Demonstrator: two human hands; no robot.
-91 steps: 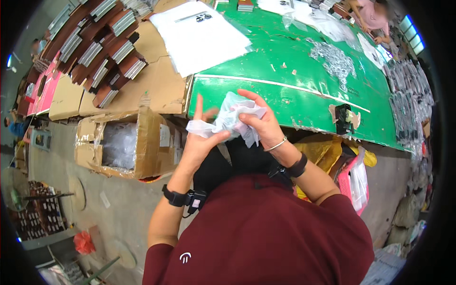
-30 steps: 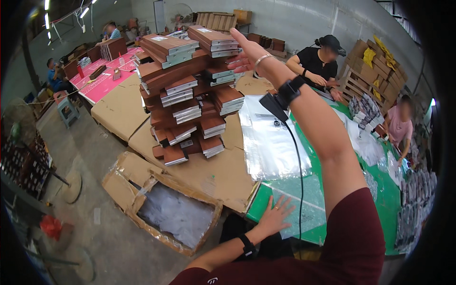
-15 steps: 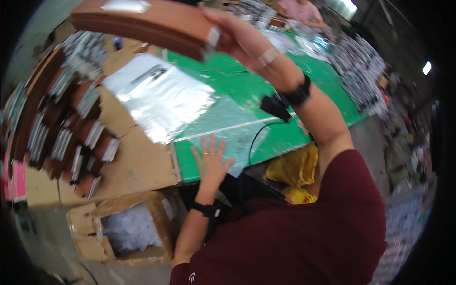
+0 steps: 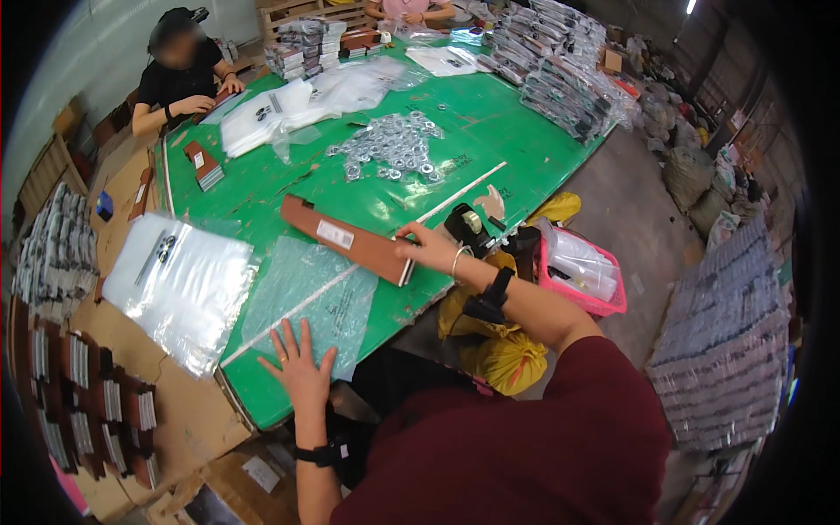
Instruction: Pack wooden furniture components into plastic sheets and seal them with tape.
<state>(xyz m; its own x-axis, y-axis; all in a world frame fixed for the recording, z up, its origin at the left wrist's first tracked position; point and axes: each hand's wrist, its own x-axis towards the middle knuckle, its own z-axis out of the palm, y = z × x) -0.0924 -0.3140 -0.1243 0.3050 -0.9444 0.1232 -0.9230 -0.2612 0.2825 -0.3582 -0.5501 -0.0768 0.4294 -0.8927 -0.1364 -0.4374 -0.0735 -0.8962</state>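
Note:
My right hand [image 4: 431, 251] grips the right end of a long brown stack of flat pieces [image 4: 346, 241]. A white label marks its top face, and its layered edge faces me. This stack lies on or just above the green table [image 4: 477, 109], along the far edge of a thin clear plastic bag [image 4: 306, 297]. With fingers spread, my left hand [image 4: 302, 367] is over the bag's near left edge and holds nothing. Left of it lies a pile of printed clear bags [image 4: 175, 280].
Small packets of round metal parts [image 4: 398, 144] lie mid-table. At the near left are stacked brown pieces [image 4: 92, 394]. A pink basket [image 4: 604, 306] and yellow sacks [image 4: 512, 354] stand beyond the right table edge. One co-worker [image 4: 188, 87] works at the far left, another at the far edge.
The brown stack has come down from a raised position at upper left to table level, still in my right hand. My left hand stays spread by the bag. The view has shifted.

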